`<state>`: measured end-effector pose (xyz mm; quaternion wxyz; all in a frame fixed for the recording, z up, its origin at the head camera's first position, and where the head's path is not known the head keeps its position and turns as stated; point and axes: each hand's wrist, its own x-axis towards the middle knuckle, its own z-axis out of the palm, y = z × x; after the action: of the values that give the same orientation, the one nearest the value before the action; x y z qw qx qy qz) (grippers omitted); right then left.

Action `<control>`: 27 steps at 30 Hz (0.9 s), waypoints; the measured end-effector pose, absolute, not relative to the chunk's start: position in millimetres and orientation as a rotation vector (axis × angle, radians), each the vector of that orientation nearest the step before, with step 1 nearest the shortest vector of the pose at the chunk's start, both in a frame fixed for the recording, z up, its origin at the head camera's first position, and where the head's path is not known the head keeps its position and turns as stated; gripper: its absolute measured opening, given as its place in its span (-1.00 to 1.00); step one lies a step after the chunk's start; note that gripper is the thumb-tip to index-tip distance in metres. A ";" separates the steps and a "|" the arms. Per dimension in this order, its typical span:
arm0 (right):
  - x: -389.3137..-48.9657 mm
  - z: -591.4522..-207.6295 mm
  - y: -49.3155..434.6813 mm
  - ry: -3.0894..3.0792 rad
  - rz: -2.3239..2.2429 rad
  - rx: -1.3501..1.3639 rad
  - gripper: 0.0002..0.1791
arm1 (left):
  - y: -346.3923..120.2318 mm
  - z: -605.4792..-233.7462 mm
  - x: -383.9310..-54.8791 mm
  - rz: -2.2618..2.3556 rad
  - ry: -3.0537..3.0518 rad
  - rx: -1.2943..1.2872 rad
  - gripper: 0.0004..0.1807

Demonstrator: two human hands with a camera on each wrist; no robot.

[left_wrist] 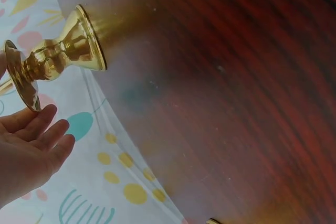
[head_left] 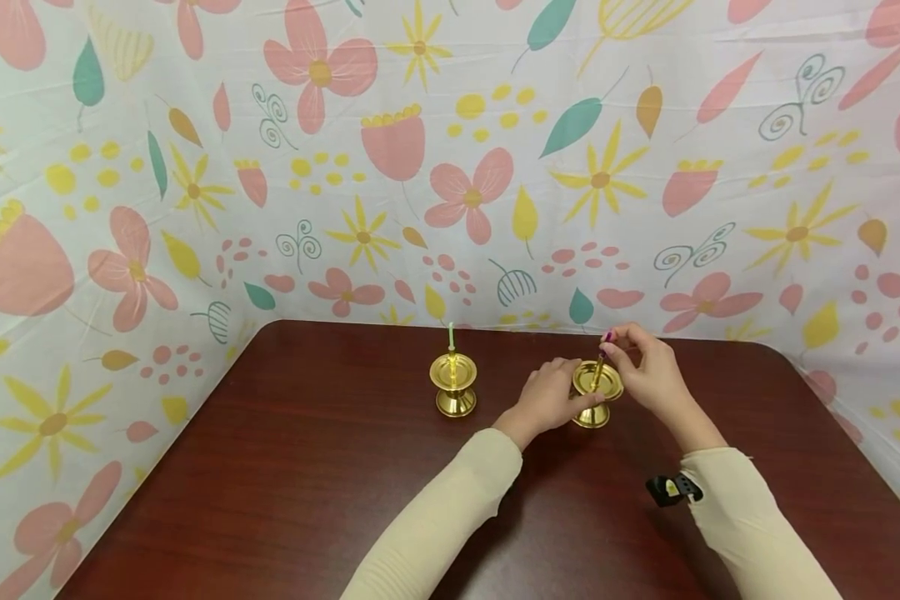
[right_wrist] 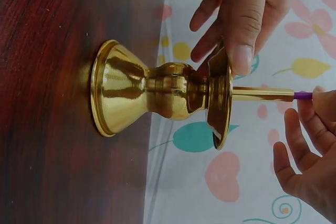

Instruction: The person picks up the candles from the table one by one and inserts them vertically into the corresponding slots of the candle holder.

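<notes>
In the head view my left hand (head_left: 547, 393) grips the dish rim of a brass candle holder (head_left: 591, 416). The right wrist view shows its thumb over the dish and some fingers below it. Between fingertips and thumb, my right hand (head_left: 651, 371) pinches a thin purple candle (right_wrist: 303, 96). The candle's lower end meets the top of the holder's upright brass tube (right_wrist: 262, 94); how deep it sits is hidden. The holder stands upright on its flared base. To the left, a matching brass candle holder (head_left: 456, 403) bears a thin pale green candle (head_left: 451, 337) upright in its tube.
Both holders stand on a dark red-brown wooden table (head_left: 307, 467), toward its back edge. A white cloth with a floral print (head_left: 465, 108) hangs behind and along the left side. A black strap with a small device (head_left: 667, 490) is at the right cuff.
</notes>
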<state>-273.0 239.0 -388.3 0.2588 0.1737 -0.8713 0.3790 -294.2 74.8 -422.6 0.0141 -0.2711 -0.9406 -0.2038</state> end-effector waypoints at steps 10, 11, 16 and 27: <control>-269.9 -393.7 231.2 -2.343 1.057 0.421 -0.91 | 75.7 -428.5 -295.0 -0.624 -2.953 -0.824 -0.23; -270.4 -394.2 230.5 -2.340 1.049 0.424 -0.91 | 75.7 -429.2 -295.1 -0.616 -2.954 -0.820 -0.22; -270.3 -396.0 231.5 -2.360 1.000 0.465 -0.81 | 72.5 -429.7 -292.2 -0.639 -2.955 -0.780 -0.21; -241.5 -380.5 248.6 -2.457 0.871 0.479 -0.62 | 30.8 -396.0 -262.3 -0.610 -2.874 -0.915 -0.34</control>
<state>-241.5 248.6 -380.5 0.2432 0.1752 -0.8992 0.3188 -262.3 30.8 -396.0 0.0320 -0.2971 -0.9335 -0.1982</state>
